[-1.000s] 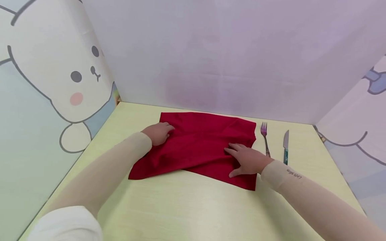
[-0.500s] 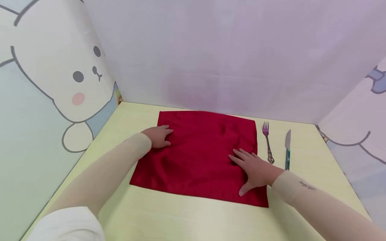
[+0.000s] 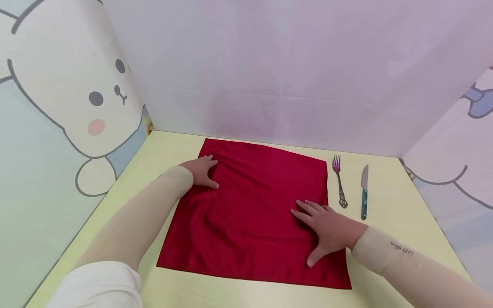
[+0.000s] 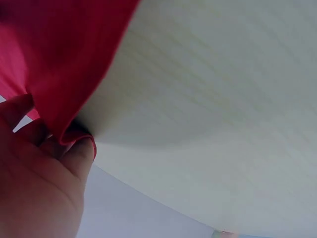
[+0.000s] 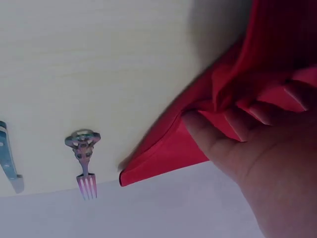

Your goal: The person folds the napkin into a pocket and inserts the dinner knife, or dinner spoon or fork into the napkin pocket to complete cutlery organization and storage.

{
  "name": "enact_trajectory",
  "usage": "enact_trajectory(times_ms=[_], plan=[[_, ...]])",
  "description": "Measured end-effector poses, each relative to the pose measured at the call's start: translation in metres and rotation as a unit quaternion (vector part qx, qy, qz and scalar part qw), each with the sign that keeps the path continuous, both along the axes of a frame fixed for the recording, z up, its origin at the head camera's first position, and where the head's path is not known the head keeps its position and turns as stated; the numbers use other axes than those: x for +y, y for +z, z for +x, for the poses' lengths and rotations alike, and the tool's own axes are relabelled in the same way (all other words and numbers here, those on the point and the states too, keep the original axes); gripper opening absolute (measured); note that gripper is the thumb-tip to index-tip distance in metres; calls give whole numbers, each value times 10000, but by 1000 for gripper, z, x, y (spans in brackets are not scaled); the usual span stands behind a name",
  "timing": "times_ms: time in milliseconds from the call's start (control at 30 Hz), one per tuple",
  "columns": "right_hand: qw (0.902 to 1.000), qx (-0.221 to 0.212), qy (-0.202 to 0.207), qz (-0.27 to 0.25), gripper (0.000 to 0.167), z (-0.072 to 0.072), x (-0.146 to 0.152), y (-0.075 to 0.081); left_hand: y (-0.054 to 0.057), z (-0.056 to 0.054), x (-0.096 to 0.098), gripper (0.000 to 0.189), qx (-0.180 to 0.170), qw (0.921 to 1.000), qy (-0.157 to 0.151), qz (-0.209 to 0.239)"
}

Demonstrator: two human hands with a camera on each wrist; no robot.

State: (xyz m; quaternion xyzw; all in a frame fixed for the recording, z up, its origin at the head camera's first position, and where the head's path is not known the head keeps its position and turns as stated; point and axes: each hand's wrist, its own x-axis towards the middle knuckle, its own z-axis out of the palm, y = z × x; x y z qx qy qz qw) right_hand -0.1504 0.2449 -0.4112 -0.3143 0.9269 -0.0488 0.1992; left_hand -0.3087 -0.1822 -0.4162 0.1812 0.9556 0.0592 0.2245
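Note:
A satiny dark red cloth [image 3: 250,192] lies spread over the table, with soft wrinkles running across it. My left hand [image 3: 200,171] rests on its left edge with the fingers extended and the thumb apart. In the left wrist view, the cloth's edge bunches into a small fold beside the fingertips [image 4: 81,146]. On the right side, my right hand [image 3: 329,229] presses the cloth with spread fingers. The right wrist view has raised folds of cloth around the fingers of that hand [image 5: 267,144].
A fork [image 3: 340,182] with an ornate handle lies just right of the cloth. Beside it is a knife [image 3: 364,192] with a teal handle. The pale wooden table [image 3: 400,205] ends at a whitish back wall [image 3: 246,85], and cartoon-printed panels stand at both sides.
The cloth's near part has unfolded toward me, and its front edge now lies lower in view. My right hand has shifted nearer and slightly right; the left hand stayed nearly in place.

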Motion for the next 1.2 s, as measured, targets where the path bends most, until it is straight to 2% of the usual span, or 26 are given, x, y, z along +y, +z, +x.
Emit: enact_trajectory(times_ms=[100,233,333,433,600,767,967,1067,1200], plan=[[9991,349,-167,-177,112,-18,1,7,-1,0,2,100,104,9999,-77,-69],[9952,869,-439,-112,96,-53,7,8,2,5,3,98,257,9994,-209,-135],[9938,860,-698,104,96,-78,12,5,4,10,4,96,313,9987,-367,-149],[9937,622,-915,175,104,-94,14,4,4,18,7,98,251,9982,-515,-150],[9928,-7,-1195,105,117,-105,13,-3,4,30,8,103,59,9978,-647,-95],[9891,-439,-1400,-87,123,-109,12,-11,1,35,6,111,-37,9975,-702,-122],[9888,-272,-1456,-204,119,-119,13,-9,-1,37,5,114,-33,9972,-742,-110],[9890,-4,-1456,-255,111,-131,14,-2,-1,39,6,114,-79,9973,-723,-132],[9840,114,-1746,-334,99,-149,19,9,-3,39,8,114,-38,9972,-732,-134]])
